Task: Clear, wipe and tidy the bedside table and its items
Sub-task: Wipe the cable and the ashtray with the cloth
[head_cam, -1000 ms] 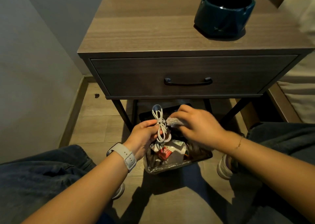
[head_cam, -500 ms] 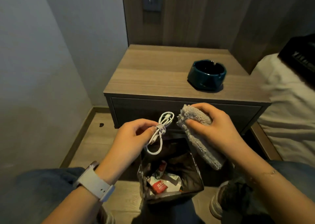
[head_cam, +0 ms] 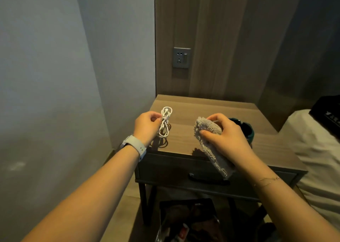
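My left hand (head_cam: 146, 126) pinches a coiled white cable (head_cam: 165, 122) and holds it just above the left part of the wooden bedside table (head_cam: 198, 109). My right hand (head_cam: 226, 137) grips a grey fluffy cloth (head_cam: 207, 142) that hangs down over the table's front edge. Behind my right hand, a dark teal ashtray (head_cam: 247, 128) stands on the tabletop, mostly hidden.
The drawer handle (head_cam: 206, 179) shows below the cloth. A small bin (head_cam: 187, 221) with wrappers sits on the floor under the table. A wall socket (head_cam: 181, 57) is above the table. A white pillow (head_cam: 316, 149) and bed lie to the right, a grey wall to the left.
Both hands rose from over the bin to above the tabletop, carrying the cable and the cloth. My view tilted up towards the wall.
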Available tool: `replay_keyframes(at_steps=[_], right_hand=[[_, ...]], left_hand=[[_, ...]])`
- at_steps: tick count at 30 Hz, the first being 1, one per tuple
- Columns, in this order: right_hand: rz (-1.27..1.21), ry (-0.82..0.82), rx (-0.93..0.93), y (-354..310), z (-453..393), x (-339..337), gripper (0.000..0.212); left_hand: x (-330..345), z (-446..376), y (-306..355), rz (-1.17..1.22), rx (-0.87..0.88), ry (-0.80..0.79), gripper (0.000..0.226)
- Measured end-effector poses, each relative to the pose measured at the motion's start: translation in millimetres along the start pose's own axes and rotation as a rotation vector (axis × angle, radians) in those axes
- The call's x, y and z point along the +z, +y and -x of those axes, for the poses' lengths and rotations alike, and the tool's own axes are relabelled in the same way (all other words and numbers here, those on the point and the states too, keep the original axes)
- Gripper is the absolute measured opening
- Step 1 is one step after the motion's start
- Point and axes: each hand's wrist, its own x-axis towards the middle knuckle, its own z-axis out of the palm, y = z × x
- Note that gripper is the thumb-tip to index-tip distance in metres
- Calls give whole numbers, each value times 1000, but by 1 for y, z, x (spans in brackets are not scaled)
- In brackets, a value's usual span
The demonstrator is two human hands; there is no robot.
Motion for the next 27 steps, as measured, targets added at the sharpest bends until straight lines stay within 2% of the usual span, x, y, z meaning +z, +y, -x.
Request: replay_keyframes(at_steps=[5,7,10,13,15,18,20,23,25,27], right_hand=[[-46,-16,19,16,-15,6,25],[-109,-40,-1,18,-16,4,25],[-239,-11,-29,19,-11,-4,25],[-388,59,-34,21,-3,-18,27],[-456,129,-34,25,1,-32,27],[-542,300,30,47,5,-55,26],[-646,400,172,76,4,-67,28],[-983,509,431,121,-3,-76,37],[-1057,595,494,141,-11,-76,40],[-923,636,499,152,-21,-76,40]], left_hand=[[12,-38,-29,-344,-84,-61,16],[8,-39,-29,-464,-93,-37,20],[2,-29,-15,-531,80,91,26],[6,-6,13,-368,239,64,22],[21,9,35,-231,222,-60,23],[55,21,61,-92,97,-254,33],[81,26,70,-45,6,-353,36],[114,31,79,-6,-62,-447,40],[131,31,81,57,-64,-508,52],[143,30,77,74,-10,-603,79]])
